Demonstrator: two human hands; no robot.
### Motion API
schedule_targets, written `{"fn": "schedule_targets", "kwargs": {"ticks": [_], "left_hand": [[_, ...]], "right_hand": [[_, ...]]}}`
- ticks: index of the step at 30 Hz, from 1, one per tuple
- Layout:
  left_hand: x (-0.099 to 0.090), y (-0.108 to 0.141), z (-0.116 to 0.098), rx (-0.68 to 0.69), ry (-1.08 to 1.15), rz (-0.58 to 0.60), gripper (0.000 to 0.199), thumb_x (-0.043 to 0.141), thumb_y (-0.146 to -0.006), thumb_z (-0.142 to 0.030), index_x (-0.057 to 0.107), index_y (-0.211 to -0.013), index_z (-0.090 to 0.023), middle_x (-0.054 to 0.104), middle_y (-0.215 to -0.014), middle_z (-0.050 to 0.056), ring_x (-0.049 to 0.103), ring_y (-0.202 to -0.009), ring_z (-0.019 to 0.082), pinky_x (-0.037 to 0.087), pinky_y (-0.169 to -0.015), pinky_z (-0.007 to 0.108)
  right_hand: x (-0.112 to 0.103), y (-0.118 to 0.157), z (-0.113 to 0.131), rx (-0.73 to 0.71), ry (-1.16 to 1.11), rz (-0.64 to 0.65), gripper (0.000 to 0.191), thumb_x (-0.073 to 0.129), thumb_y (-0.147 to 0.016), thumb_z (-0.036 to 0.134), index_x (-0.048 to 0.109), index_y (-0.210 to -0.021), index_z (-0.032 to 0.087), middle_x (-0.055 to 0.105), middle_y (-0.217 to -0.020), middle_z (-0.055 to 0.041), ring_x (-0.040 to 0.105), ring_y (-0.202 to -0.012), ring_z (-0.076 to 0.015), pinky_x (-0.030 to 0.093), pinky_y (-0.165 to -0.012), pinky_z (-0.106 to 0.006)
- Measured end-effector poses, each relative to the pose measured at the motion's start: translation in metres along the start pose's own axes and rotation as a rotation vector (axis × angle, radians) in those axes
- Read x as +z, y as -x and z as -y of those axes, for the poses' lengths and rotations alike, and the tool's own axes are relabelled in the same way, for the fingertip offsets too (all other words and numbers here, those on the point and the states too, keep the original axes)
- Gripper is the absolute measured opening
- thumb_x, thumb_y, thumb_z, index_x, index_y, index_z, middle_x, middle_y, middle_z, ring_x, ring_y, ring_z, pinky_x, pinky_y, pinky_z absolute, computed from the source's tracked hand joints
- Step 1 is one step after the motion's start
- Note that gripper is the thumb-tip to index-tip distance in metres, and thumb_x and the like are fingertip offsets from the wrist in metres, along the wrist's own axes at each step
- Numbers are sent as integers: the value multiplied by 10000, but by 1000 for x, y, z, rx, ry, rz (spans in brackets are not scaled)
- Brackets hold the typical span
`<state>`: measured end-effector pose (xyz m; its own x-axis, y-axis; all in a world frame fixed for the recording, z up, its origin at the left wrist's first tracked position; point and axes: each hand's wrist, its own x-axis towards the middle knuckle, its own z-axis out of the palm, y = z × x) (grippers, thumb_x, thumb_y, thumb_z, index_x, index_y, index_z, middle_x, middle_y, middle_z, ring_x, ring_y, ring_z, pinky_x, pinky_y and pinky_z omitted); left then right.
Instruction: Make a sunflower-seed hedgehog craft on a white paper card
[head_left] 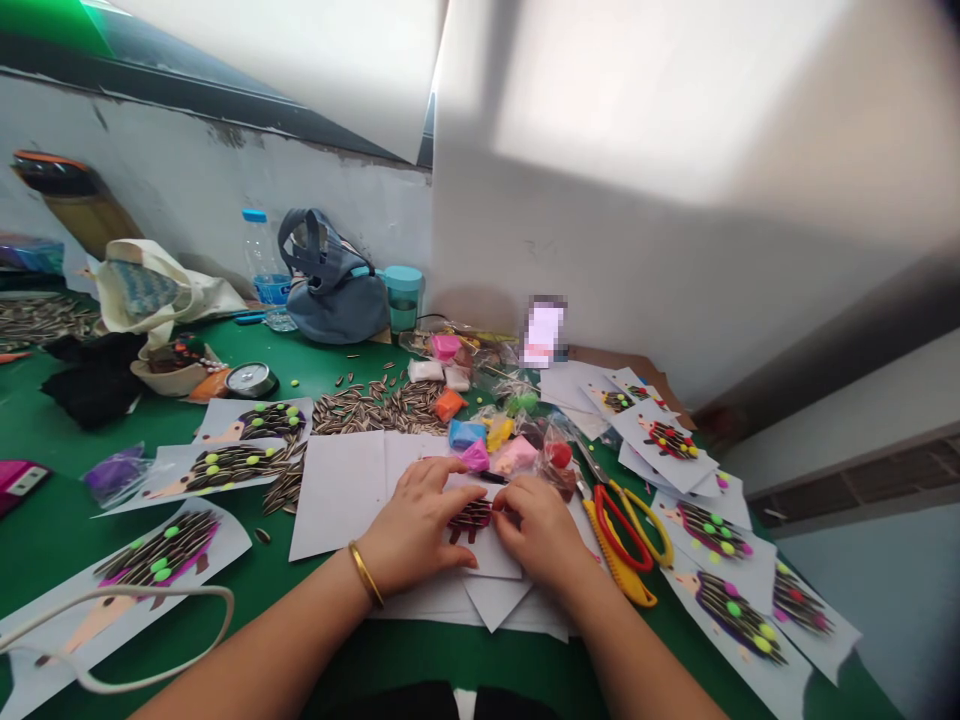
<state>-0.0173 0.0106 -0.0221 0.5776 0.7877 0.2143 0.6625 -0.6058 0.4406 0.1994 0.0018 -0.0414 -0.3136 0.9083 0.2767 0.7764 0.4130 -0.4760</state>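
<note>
A hedgehog picture [470,517], made of dark sunflower seeds on reddish-brown clay, lies on white paper [491,560] between my hands. My left hand [424,515], with a gold bangle at the wrist, rests on the paper's left side, fingers apart and curved around the hedgehog's upper edge. At the right edge of the seeds, my right hand [541,525] is closed with thumb and fingertips together. Whatever it pinches is hidden. Just beyond are packets of coloured clay, among them a pink one [516,455] and a blue one [466,434]. Loose sunflower seeds [382,405] are heaped farther back.
Red-handled scissors [622,530] and a yellow cutter [619,565] lie right of my hand. Finished hedgehog pictures [727,610] overlap along the right; more [161,560] lie left, under a white cable [225,610]. A blue bag [337,300], bottle [266,270] and cup [403,298] stand behind.
</note>
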Motion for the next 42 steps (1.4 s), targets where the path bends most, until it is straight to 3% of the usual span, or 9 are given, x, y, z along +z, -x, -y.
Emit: {"fn": "schedule_targets", "kwargs": {"ticks": [7, 24, 29, 32, 36, 39, 42], "left_hand": [[3, 2, -4, 28, -19, 19, 630, 871, -586, -438, 651, -1167, -333, 486, -1385, 67, 413, -1280, 354, 273, -1108, 559], [4, 0, -8, 58, -59, 34, 590, 860, -601, -465, 659, -1127, -290, 513, -1352, 79, 421, -1267, 346, 239, -1121, 559], [5, 1, -8, 70, -52, 21, 597, 854, -606, -477, 655, -1134, -284, 527, -1339, 83, 435, -1256, 344, 268, -1110, 551], [3, -1, -5, 63, -39, -28, 509, 802, -685, -472, 656, -1128, -267, 556, -1306, 88, 479, -1217, 318, 340, -1072, 510], [-9, -6, 15, -73, -141, -171, 247, 630, -867, -356, 680, -1076, -235, 637, -1190, 85, 562, -1117, 262, 420, -989, 440], [-20, -8, 42, -311, -340, -284, 280, 556, -903, -358, 689, -1098, -209, 639, -1227, 113, 562, -1138, 302, 400, -1002, 500], [-25, -9, 66, -456, -459, -275, 330, 536, -903, -331, 663, -1178, -200, 580, -1360, 123, 495, -1268, 324, 288, -1098, 568]], "right_hand": [[2, 0, 0, -14, -18, 9, 92, 597, -864, 148, 650, -810, 201, 623, -835, -34, 568, -821, -187, 407, -753, -305], [5, 0, 1, -53, 117, 49, 92, 591, -857, 122, 642, -821, 189, 615, -857, -43, 558, -857, -202, 370, -762, -317], [6, 0, 1, -43, 133, 61, 79, 599, -864, 134, 647, -829, 187, 614, -855, -42, 558, -854, -201, 365, -765, -320], [6, 0, 1, -33, 109, 44, 75, 608, -855, 133, 646, -818, 186, 616, -842, -41, 561, -853, -199, 365, -763, -314], [3, 0, 2, -31, 53, -3, 76, 612, -844, 145, 636, -791, 193, 624, -832, -36, 565, -827, -190, 369, -764, -307], [0, 0, 2, -25, 20, -41, 77, 595, -849, 157, 633, -793, 195, 633, -828, -37, 574, -816, -191, 373, -763, -308], [-1, 0, 2, -36, 9, -69, 102, 563, -865, 167, 631, -795, 195, 637, -822, -40, 580, -812, -190, 378, -764, -308]]}}
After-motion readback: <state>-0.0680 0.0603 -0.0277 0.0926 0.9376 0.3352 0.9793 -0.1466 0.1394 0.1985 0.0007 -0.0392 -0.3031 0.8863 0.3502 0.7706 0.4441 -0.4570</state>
